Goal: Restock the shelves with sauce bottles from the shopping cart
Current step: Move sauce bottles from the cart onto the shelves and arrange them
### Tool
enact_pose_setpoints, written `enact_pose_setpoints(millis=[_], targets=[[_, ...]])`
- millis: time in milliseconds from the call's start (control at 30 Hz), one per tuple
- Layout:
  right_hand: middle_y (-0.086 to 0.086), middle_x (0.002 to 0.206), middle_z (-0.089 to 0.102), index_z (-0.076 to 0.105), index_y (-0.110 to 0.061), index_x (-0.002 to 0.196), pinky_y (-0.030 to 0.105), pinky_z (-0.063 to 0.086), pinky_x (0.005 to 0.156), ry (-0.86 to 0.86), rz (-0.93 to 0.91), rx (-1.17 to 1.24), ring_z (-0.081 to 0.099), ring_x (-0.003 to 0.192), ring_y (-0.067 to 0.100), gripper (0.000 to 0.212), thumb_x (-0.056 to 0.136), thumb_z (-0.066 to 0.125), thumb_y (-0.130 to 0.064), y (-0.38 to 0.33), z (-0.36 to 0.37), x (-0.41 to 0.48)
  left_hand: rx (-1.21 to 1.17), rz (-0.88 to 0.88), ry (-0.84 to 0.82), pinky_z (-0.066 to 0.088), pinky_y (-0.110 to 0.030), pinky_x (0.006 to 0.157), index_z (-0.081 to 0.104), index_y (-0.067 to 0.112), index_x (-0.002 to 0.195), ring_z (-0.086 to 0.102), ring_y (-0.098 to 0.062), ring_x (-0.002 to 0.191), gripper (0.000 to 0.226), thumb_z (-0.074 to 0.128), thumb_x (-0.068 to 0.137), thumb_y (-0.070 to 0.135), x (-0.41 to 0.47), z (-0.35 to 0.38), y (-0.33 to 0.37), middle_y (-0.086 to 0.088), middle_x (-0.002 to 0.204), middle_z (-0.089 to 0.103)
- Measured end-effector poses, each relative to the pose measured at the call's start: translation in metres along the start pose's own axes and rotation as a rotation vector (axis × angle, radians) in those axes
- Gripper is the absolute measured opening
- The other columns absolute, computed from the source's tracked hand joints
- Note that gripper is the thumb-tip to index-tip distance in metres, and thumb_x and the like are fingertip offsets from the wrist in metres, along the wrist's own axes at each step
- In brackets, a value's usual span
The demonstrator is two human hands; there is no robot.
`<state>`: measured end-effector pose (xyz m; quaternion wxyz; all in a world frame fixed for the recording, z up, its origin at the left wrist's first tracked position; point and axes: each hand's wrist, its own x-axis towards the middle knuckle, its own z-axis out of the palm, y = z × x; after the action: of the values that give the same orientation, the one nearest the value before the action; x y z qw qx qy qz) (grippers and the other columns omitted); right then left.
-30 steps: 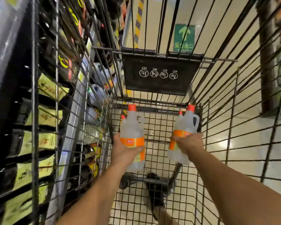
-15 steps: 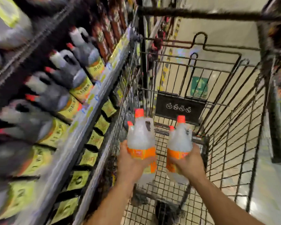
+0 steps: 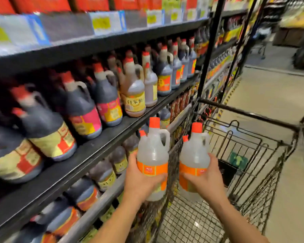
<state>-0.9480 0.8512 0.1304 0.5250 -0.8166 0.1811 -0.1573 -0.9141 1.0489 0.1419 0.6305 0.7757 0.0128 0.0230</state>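
My left hand (image 3: pixel 139 183) grips a clear jug-shaped sauce bottle (image 3: pixel 153 151) with an orange cap and orange label, held upright beside the shelf edge. My right hand (image 3: pixel 207 179) grips a second, matching bottle (image 3: pixel 194 153) above the wire shopping cart (image 3: pixel 253 155). Both bottles are lifted above the cart's rim, side by side and a little apart. On the left, the black shelf (image 3: pixel 98 148) carries rows of dark sauce jugs with red caps (image 3: pixel 105 95).
A lower shelf (image 3: pixel 104 174) holds more dark bottles. Red boxes and price tags (image 3: pixel 102 21) line the top shelf. A black upright post (image 3: pixel 211 50) stands just beyond the cart. The aisle floor (image 3: pixel 270 95) runs to the right.
Both hands have lifted the two bottles up out of the cart. My view has swung up and left, from the cart's basket toward the shelves of dark jugs.
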Motion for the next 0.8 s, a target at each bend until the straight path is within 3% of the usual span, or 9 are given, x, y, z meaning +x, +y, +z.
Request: enact_pose_setpoints(millis=[100, 200, 267, 367, 467, 567, 667, 800], targets=[[-0.006, 0.112, 0.057, 0.034, -0.038, 0.119, 0.033, 0.049, 0.079, -0.044, -0.093, 0.019, 0.059, 0.094, 0.013, 0.089, 0.052, 0.092, -0.033, -0.047, 0.008, -0.023, -0.004, 0.059, 0.083, 0.041, -0.003, 0.056, 0.044, 0.044, 0.109, 0.059, 0.016, 0.076, 0.086, 0.084, 0.034, 0.039, -0.025, -0.045, 0.033, 0.024, 0.092, 0.064], [-0.022, 0.099, 0.055, 0.039, -0.038, 0.116, 0.021, 0.046, 0.069, -0.067, -0.198, 0.057, 0.06, 0.09, -0.004, 0.086, 0.046, 0.087, -0.045, -0.091, 0.02, -0.046, -0.021, 0.125, 0.161, 0.04, -0.003, 0.057, 0.045, 0.046, 0.107, 0.059, 0.016, 0.077, 0.08, 0.084, 0.037, 0.039, -0.048, -0.088, 0.059, 0.033, 0.088, 0.064], [-0.022, 0.101, 0.054, 0.04, -0.038, 0.115, 0.014, 0.044, 0.066, -0.111, -0.259, 0.074, 0.058, 0.089, -0.009, 0.084, 0.048, 0.09, -0.041, -0.118, 0.029, -0.062, -0.032, 0.172, 0.21, 0.04, -0.002, 0.058, 0.044, 0.047, 0.106, 0.058, 0.019, 0.08, 0.081, 0.083, 0.035, 0.045, -0.064, -0.115, 0.072, 0.042, 0.093, 0.06], [-0.022, 0.102, 0.054, 0.04, -0.036, 0.117, 0.009, 0.041, 0.063, -0.172, -0.325, 0.094, 0.055, 0.087, -0.011, 0.087, 0.045, 0.089, -0.039, -0.151, 0.044, -0.084, -0.044, 0.209, 0.292, 0.043, -0.004, 0.061, 0.044, 0.044, 0.109, 0.06, 0.015, 0.082, 0.085, 0.088, 0.036, 0.042, -0.084, -0.154, 0.081, 0.027, 0.096, 0.066], [-0.019, 0.102, 0.056, 0.043, -0.032, 0.117, 0.01, 0.043, 0.066, -0.218, -0.398, 0.092, 0.058, 0.09, -0.003, 0.086, 0.045, 0.089, -0.036, -0.178, 0.062, -0.103, -0.038, 0.211, 0.381, 0.045, -0.009, 0.063, 0.041, 0.05, 0.11, 0.062, 0.012, 0.082, 0.087, 0.088, 0.038, 0.036, -0.1, -0.188, 0.08, 0.031, 0.097, 0.064], [-0.006, 0.11, 0.058, 0.043, -0.025, 0.122, 0.028, 0.048, 0.076, -0.281, -0.431, 0.097, 0.059, 0.099, 0.013, 0.09, 0.048, 0.094, -0.029, -0.198, 0.081, -0.12, -0.03, 0.19, 0.473, 0.049, -0.017, 0.067, 0.041, 0.05, 0.113, 0.061, 0.012, 0.085, 0.09, 0.088, 0.036, 0.042, -0.116, -0.217, 0.074, 0.033, 0.099, 0.062], [-0.01, 0.107, 0.055, 0.039, -0.032, 0.12, 0.018, 0.041, 0.067, -0.327, -0.458, 0.134, 0.056, 0.093, 0.009, 0.088, 0.051, 0.093, -0.028, -0.209, 0.1, -0.134, -0.017, 0.154, 0.556, 0.054, -0.028, 0.074, 0.041, 0.044, 0.114, 0.06, 0.01, 0.088, 0.09, 0.087, 0.037, 0.041, -0.13, -0.241, 0.067, 0.025, 0.103, 0.062], [-0.01, 0.107, 0.058, 0.039, -0.037, 0.119, 0.02, 0.041, 0.066, -0.406, -0.462, 0.159, 0.056, 0.093, 0.012, 0.087, 0.051, 0.093, -0.03, -0.216, 0.122, -0.144, 0.008, 0.129, 0.645, 0.047, -0.015, 0.067, 0.033, 0.045, 0.117, 0.055, 0.012, 0.09, 0.091, 0.091, 0.047, 0.038, -0.136, -0.259, 0.059, 0.027, 0.106, 0.054]])
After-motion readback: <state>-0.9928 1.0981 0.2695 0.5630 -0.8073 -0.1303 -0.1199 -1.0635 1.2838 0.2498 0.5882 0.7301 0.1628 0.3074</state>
